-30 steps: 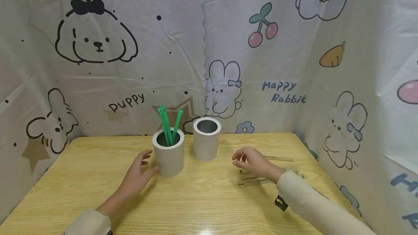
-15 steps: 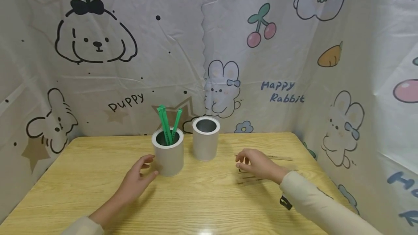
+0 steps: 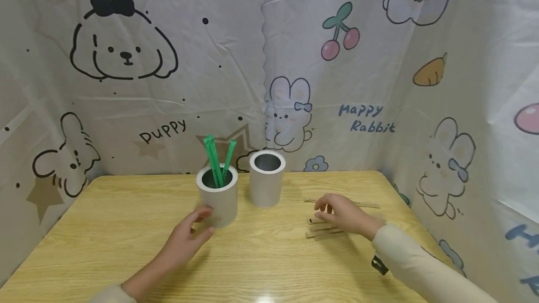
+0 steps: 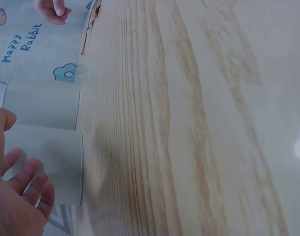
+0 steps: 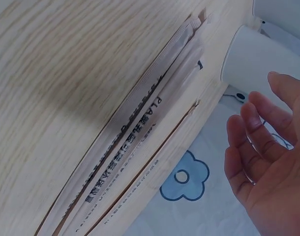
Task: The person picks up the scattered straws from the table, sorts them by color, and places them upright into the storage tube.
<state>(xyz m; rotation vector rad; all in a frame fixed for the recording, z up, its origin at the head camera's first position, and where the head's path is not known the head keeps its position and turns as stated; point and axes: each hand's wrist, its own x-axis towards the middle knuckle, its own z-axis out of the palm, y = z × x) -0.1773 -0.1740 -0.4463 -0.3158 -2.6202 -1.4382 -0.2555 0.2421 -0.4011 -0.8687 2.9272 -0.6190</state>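
My left hand (image 3: 185, 237) is at the near left side of a light grey cylindrical holder (image 3: 222, 207), fingers spread and gently bent, overlapping its wall. Green-wrapped sticks (image 3: 214, 162), like straws, lean inside this holder. In the left wrist view the fingertips (image 4: 29, 169) show in front of the holder's wall. My right hand (image 3: 343, 214) hovers over several thin paper-wrapped straws (image 3: 322, 235) lying on the table, its fingers loosely bent and holding nothing. The right wrist view shows printed writing on the straw wrappers (image 5: 140, 115) beside that hand.
A second grey holder (image 3: 266, 191) with a dark inside stands just behind and right of the first. The wood-grain table (image 3: 252, 265) ends at a printed cloth (image 3: 219, 83) hung at the back and sides. A small black object (image 3: 380, 264) shows beneath the right sleeve.
My left hand has moved right, so its fingers now overlap the holder's wall. My right hand has shifted right over the paper-wrapped straws. The holders and green sticks have stayed put.
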